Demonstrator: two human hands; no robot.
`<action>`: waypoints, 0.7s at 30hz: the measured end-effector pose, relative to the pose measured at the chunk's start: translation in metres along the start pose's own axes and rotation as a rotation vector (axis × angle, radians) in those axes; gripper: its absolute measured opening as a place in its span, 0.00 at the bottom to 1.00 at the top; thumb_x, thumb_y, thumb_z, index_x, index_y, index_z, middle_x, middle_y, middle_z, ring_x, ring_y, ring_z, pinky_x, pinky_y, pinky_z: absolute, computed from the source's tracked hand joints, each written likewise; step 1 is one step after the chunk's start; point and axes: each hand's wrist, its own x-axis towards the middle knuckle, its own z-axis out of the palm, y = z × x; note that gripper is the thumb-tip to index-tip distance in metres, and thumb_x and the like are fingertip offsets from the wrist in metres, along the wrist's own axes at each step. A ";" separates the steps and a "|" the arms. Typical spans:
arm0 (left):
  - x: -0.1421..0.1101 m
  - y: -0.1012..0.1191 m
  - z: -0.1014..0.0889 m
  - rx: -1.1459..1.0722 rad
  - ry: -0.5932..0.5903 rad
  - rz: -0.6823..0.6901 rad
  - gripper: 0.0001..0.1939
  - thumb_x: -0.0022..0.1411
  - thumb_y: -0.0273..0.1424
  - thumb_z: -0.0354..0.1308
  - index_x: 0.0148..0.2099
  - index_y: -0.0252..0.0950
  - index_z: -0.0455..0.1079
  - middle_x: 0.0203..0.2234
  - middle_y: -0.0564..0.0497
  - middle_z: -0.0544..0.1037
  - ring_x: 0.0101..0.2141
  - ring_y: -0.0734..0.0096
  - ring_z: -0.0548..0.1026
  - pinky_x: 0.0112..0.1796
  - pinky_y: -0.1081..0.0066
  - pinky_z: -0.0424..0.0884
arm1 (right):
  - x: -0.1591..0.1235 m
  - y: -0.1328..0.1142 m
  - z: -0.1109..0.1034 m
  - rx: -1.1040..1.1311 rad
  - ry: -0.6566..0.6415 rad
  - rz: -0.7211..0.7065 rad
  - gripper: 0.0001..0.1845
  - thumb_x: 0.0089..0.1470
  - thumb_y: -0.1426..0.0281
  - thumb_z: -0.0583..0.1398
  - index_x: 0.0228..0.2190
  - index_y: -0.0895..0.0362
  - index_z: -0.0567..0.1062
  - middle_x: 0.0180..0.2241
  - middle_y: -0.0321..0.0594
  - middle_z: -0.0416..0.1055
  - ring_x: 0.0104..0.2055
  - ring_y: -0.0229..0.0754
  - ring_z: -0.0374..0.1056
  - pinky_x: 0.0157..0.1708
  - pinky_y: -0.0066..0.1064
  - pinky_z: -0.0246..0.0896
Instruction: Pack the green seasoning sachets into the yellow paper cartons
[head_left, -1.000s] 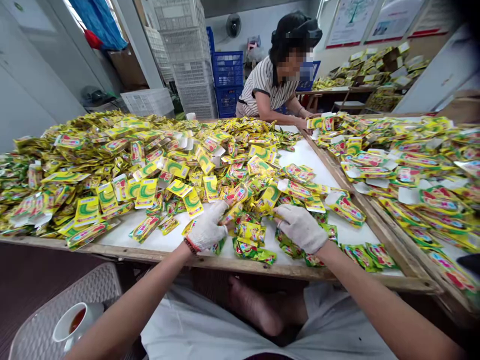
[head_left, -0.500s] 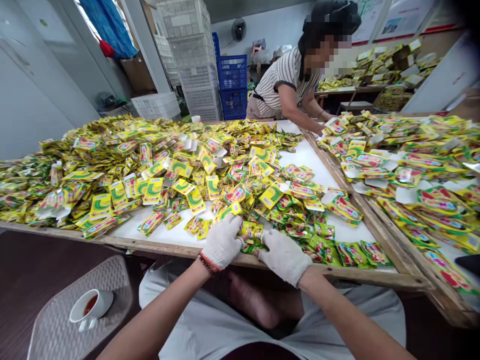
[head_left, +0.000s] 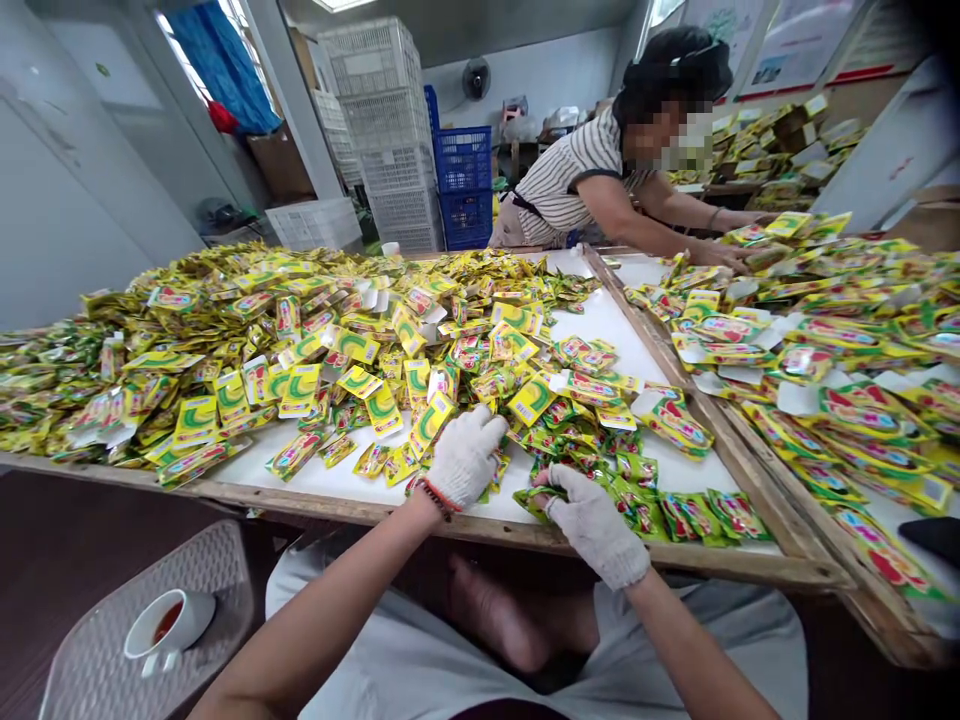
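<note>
My left hand (head_left: 466,458), in a white knit glove with bare fingertips, rests palm down on small packets near the front edge, fingers stretched forward and slightly apart. Just beyond it leans a yellow-green flat box (head_left: 430,424). To its right, my right hand (head_left: 596,525), gloved alike, pinches a small green packet (head_left: 534,499) between thumb and fingers above the white tabletop (head_left: 637,335). Beside that hand, green packets (head_left: 697,516) lie in a row along the wooden edge. What lies under my left palm is hidden.
A large heap of yellow packets (head_left: 225,310) covers the left. A wooden divider (head_left: 667,365) separates it from filled boxes (head_left: 862,410) on the right. Across the table a co-worker (head_left: 577,175) reaches over those boxes. A cup (head_left: 171,628) stands on a stool (head_left: 75,655) at lower left.
Both hands drew together at the front edge, then parted slightly. My right hand now lifts a green packet; my left moved forward onto the packets. The co-worker reached farther right.
</note>
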 end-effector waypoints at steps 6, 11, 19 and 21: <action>0.034 0.007 0.009 -0.218 0.047 0.003 0.06 0.56 0.26 0.54 0.37 0.38 0.70 0.38 0.46 0.73 0.44 0.59 0.68 0.46 0.59 0.63 | -0.005 0.002 0.000 0.193 -0.024 0.118 0.09 0.51 0.66 0.53 0.33 0.54 0.70 0.32 0.37 0.72 0.26 0.38 0.67 0.25 0.29 0.64; 0.007 -0.003 0.009 -0.668 0.101 -0.228 0.10 0.62 0.34 0.51 0.42 0.35 0.67 0.32 0.50 0.74 0.32 0.70 0.73 0.34 0.71 0.70 | -0.002 0.000 -0.001 0.334 0.107 0.129 0.12 0.49 0.65 0.57 0.36 0.55 0.74 0.33 0.37 0.73 0.30 0.39 0.69 0.29 0.30 0.68; -0.038 0.019 0.019 -1.626 -0.033 -0.512 0.23 0.48 0.40 0.66 0.43 0.36 0.66 0.31 0.51 0.76 0.28 0.74 0.74 0.29 0.75 0.71 | 0.009 -0.015 0.009 0.615 0.103 0.175 0.15 0.46 0.59 0.63 0.31 0.58 0.74 0.26 0.36 0.72 0.23 0.36 0.65 0.23 0.28 0.66; -0.041 0.022 0.019 -1.645 -0.070 -0.486 0.21 0.49 0.39 0.66 0.43 0.35 0.66 0.29 0.53 0.75 0.26 0.76 0.73 0.28 0.76 0.69 | 0.012 -0.015 0.007 0.548 0.082 0.136 0.15 0.46 0.60 0.62 0.31 0.58 0.74 0.27 0.37 0.72 0.25 0.37 0.66 0.23 0.27 0.64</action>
